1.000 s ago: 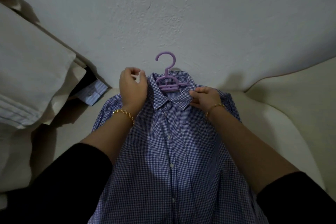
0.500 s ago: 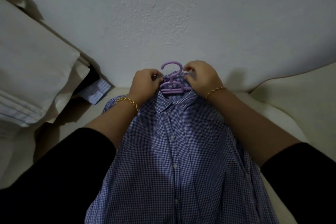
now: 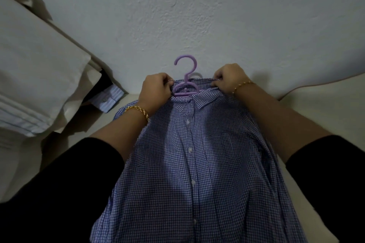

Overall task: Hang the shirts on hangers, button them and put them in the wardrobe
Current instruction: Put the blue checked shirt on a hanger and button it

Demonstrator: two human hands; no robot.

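Observation:
A blue-and-white checked shirt (image 3: 189, 173) lies face up on a cream surface, buttoned down its front, with a purple plastic hanger (image 3: 185, 77) inside its neck and the hook sticking out toward the wall. My left hand (image 3: 156, 89) grips the collar on the left side of the hanger. My right hand (image 3: 229, 79) pinches the collar on the right side. Both wrists wear gold bracelets. The hanger's arms are hidden under the fabric.
A white wall (image 3: 197, 16) rises right behind the hanger. At the left stand cream pillows or folded bedding (image 3: 35, 77), with a striped light-blue shirt (image 3: 107, 98) tucked beneath them. The cream surface (image 3: 325, 108) continues to the right.
Both hands have moved from the shirt's shoulders up to the collar and now spread apart, holding its two sides beside the hanger. The view has shifted slightly closer.

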